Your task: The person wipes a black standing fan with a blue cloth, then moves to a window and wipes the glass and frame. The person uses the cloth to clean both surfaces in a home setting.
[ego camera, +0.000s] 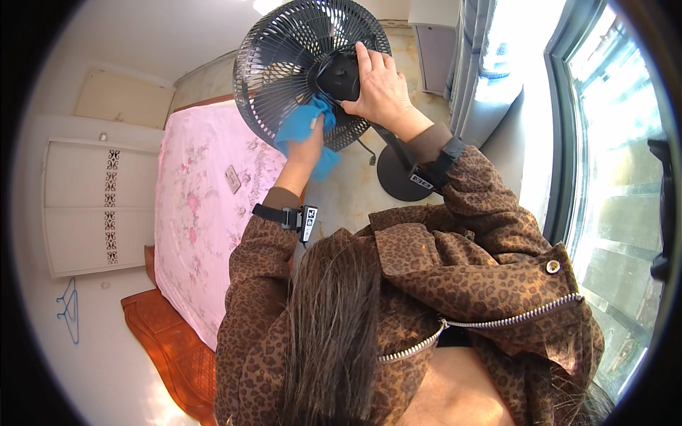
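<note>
A black pedestal fan stands before me, its round wire grille (277, 74) tilted and its rear side towards me. My right hand (381, 88) rests on the black motor housing (338, 77), fingers spread over its edge and thumb below. Bunched in my left hand (309, 146) is a blue cloth (295, 125), somewhat blurred, against the lower part of the rear grille near the housing. Some of the cloth hangs below the hand. The fan's round base (402, 173) is on the floor, and a short cord with a plug (372, 158) hangs beside the pole.
A bed with a pink floral sheet (197, 213) lies left, a phone-like object (232, 179) on it. Its carved wooden headboard (170, 346) is lower left. Right are grey curtains (469, 80) and a window (607, 213); a cabinet (434, 53) stands behind the fan.
</note>
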`<action>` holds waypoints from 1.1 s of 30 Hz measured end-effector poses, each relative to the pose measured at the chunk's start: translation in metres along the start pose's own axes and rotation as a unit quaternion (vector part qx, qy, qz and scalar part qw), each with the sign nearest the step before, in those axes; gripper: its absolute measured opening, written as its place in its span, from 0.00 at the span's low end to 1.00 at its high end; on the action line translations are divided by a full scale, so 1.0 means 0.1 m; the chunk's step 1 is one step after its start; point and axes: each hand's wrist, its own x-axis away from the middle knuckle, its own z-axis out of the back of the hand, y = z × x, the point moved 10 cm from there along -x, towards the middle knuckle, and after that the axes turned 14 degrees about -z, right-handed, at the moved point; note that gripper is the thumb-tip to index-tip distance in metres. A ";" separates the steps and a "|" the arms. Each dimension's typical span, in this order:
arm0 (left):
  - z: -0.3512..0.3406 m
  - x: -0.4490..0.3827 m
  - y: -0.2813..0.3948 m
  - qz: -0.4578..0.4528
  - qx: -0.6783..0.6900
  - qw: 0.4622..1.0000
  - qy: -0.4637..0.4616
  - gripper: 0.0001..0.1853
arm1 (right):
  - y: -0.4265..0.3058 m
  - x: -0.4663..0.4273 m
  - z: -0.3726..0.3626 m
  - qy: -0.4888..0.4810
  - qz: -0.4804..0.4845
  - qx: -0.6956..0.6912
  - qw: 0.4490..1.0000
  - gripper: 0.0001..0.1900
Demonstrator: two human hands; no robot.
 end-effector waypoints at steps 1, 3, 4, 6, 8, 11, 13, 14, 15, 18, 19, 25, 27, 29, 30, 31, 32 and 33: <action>-0.11 0.04 0.03 0.004 -0.013 0.995 -0.098 0.15 | 0.01 0.00 0.00 0.003 -0.003 0.007 1.000 0.59; 0.07 0.01 -0.07 0.101 0.081 0.989 -0.066 0.13 | 0.00 -0.01 0.01 0.012 0.001 -0.003 1.000 0.59; 0.26 -0.07 -0.14 0.127 0.105 0.986 -0.032 0.13 | 0.02 -0.02 -0.01 0.005 -0.003 0.004 1.000 0.59; 0.73 -0.28 -0.15 0.115 0.102 0.985 0.072 0.12 | 0.03 -0.01 -0.02 0.008 -0.004 -0.006 1.000 0.59; 1.04 -0.54 -0.12 0.078 0.077 0.981 0.160 0.12 | 0.04 -0.01 -0.03 0.008 -0.002 -0.014 1.000 0.60; 0.69 -0.86 -0.21 0.135 0.166 0.967 0.137 0.13 | 0.02 -0.01 0.00 0.038 0.005 -0.032 0.999 0.60; 0.45 -0.88 -0.12 0.163 0.081 0.978 0.102 0.14 | 0.02 -0.01 -0.03 0.036 0.006 -0.022 0.999 0.60; 0.45 -0.87 -0.03 0.134 0.105 0.974 0.148 0.12 | 0.03 -0.02 -0.06 0.028 0.003 -0.013 1.000 0.60; 0.45 -0.85 0.06 0.111 0.117 0.971 0.175 0.12 | 0.05 -0.04 -0.06 0.037 -0.003 -0.011 0.999 0.60; 0.39 -0.68 0.25 0.124 0.174 0.960 0.181 0.13 | 0.09 -0.07 -0.07 0.039 -0.006 -0.007 0.999 0.59; 0.33 -0.62 0.31 0.133 0.257 0.942 0.168 0.11 | 0.09 -0.08 -0.08 0.041 0.000 0.013 0.999 0.59; 0.39 -0.53 0.36 0.078 0.409 0.909 0.005 0.10 | 0.09 -0.03 0.00 0.045 0.010 -0.021 0.999 0.59; 0.67 -0.56 -0.07 0.145 0.304 0.938 0.084 0.10 | 0.07 -0.01 0.01 0.038 0.013 -0.035 0.999 0.60; 0.82 -0.59 -0.39 0.212 0.346 0.890 0.208 0.11 | 0.05 -0.01 -0.02 0.023 0.010 -0.027 0.999 0.60; 0.78 -0.65 -0.46 0.230 0.326 0.892 0.213 0.12 | 0.03 0.00 -0.04 0.020 0.012 -0.017 1.000 0.60; 0.71 -0.72 -0.41 0.220 0.286 0.910 0.203 0.12 | 0.04 -0.01 -0.06 0.016 0.009 -0.017 1.000 0.60; 0.58 -0.77 -0.20 0.179 0.243 0.935 0.184 0.12 | 0.04 -0.01 -0.07 0.016 0.008 -0.015 1.000 0.60; 0.40 -0.79 -0.02 0.159 0.202 0.955 0.149 0.12 | 0.04 -0.01 -0.07 0.021 0.014 -0.015 1.000 0.60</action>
